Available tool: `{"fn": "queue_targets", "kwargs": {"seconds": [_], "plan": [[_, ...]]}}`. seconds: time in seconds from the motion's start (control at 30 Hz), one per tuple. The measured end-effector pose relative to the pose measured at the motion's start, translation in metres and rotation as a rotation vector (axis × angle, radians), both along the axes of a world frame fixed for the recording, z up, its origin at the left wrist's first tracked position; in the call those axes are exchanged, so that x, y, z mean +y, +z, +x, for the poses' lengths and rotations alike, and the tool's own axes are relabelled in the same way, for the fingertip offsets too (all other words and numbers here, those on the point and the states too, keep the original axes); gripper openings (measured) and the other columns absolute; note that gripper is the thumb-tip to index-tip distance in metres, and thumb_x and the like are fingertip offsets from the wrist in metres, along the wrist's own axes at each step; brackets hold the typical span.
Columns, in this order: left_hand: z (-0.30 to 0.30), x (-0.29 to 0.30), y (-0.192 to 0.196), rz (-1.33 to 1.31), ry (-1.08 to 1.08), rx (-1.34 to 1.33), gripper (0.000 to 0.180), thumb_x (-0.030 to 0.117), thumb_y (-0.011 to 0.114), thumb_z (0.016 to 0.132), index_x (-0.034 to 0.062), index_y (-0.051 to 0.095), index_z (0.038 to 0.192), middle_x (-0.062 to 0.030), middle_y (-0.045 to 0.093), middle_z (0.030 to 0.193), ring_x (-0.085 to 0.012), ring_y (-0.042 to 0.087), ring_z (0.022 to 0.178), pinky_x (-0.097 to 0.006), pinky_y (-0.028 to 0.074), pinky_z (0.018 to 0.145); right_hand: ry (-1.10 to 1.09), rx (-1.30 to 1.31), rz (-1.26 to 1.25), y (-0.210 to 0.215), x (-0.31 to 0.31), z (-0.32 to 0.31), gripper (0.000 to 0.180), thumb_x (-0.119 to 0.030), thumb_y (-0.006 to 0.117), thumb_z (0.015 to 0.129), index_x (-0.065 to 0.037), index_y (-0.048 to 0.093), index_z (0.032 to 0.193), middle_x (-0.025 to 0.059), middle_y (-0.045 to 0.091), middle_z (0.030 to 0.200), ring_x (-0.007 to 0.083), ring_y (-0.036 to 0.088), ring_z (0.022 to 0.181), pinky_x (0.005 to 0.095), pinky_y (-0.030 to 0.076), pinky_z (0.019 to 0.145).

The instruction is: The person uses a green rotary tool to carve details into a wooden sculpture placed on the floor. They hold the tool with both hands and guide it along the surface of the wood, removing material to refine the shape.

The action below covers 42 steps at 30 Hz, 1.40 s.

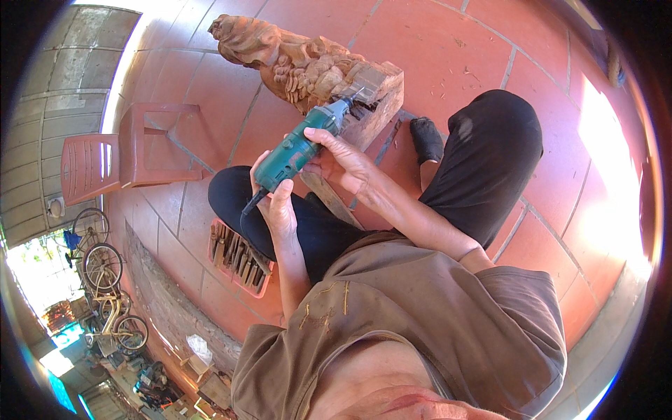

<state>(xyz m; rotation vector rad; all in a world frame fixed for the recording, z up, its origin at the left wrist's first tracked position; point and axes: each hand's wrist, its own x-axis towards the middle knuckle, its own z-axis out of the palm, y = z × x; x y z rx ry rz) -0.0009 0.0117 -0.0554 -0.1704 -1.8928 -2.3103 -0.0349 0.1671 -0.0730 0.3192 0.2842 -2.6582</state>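
A green hand-held power grinder (302, 143) points up and right, its tip against a carved wooden figure (301, 63) that lies on the red tiled floor. My left hand (275, 199) grips the rear of the grinder, near the cord. My right hand (343, 157) is wrapped around its front body, close to the carving's squared base (381, 105). I sit on the floor in black trousers, the carving between my legs.
A red plastic tray (239, 259) with several chisels lies on the floor by my left leg. A red plastic chair (126, 150) lies tipped over at the left. Bicycles (105, 280) stand beyond the step edge at lower left.
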Motion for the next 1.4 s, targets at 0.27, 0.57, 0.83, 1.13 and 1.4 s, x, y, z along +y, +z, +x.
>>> {"fn": "queue_targets", "kwargs": {"seconds": [0.27,0.57,0.83,1.13,1.4], "plan": [[-0.0012,0.0009,0.0019,0.000,0.006,0.001,0.070,0.020,0.081,0.076,0.0019,0.048,0.134,-0.0090,0.055,0.120,-0.0189,0.054,0.113,-0.035,0.040,0.104,0.004,0.004,-0.004,-0.0019,-0.0018,-0.0027,0.033,-0.022,0.077,0.085,-0.012,0.058,0.110,0.0044,0.067,0.106,0.0181,0.066,0.098,0.0378,0.054,0.090],[-0.0033,-0.0004,0.0004,-0.007,0.018,-0.007,0.070,0.022,0.082,0.076,0.0023,0.048,0.134,-0.0084,0.054,0.120,-0.0186,0.054,0.113,-0.035,0.040,0.104,0.011,0.047,0.010,-0.0055,-0.0025,-0.0046,0.037,-0.024,0.074,0.088,-0.010,0.057,0.118,0.0083,0.067,0.118,0.0185,0.065,0.108,0.0385,0.052,0.097],[-0.0059,-0.0018,-0.0016,-0.004,0.022,0.002,0.070,0.023,0.082,0.076,0.0022,0.049,0.133,-0.0088,0.054,0.120,-0.0192,0.054,0.113,-0.036,0.040,0.105,0.011,0.041,0.025,-0.0025,-0.0031,-0.0065,0.039,-0.024,0.074,0.087,-0.009,0.056,0.118,0.0082,0.068,0.116,0.0184,0.065,0.107,0.0387,0.052,0.097],[-0.0076,-0.0025,-0.0019,0.006,0.016,-0.002,0.069,0.021,0.081,0.077,0.0017,0.048,0.134,-0.0096,0.053,0.122,-0.0199,0.054,0.114,-0.037,0.041,0.105,0.009,0.013,0.014,-0.0011,-0.0042,-0.0087,0.036,-0.023,0.074,0.087,-0.010,0.057,0.116,0.0081,0.068,0.114,0.0193,0.065,0.106,0.0404,0.052,0.097],[-0.0078,-0.0014,-0.0006,-0.008,0.037,0.000,0.068,0.022,0.080,0.078,0.0016,0.048,0.134,-0.0098,0.053,0.122,-0.0200,0.053,0.114,-0.037,0.040,0.105,0.011,-0.009,0.035,0.0000,-0.0053,-0.0100,0.035,-0.024,0.075,0.087,-0.011,0.058,0.114,0.0066,0.069,0.110,0.0181,0.066,0.101,0.0390,0.052,0.093]]}}
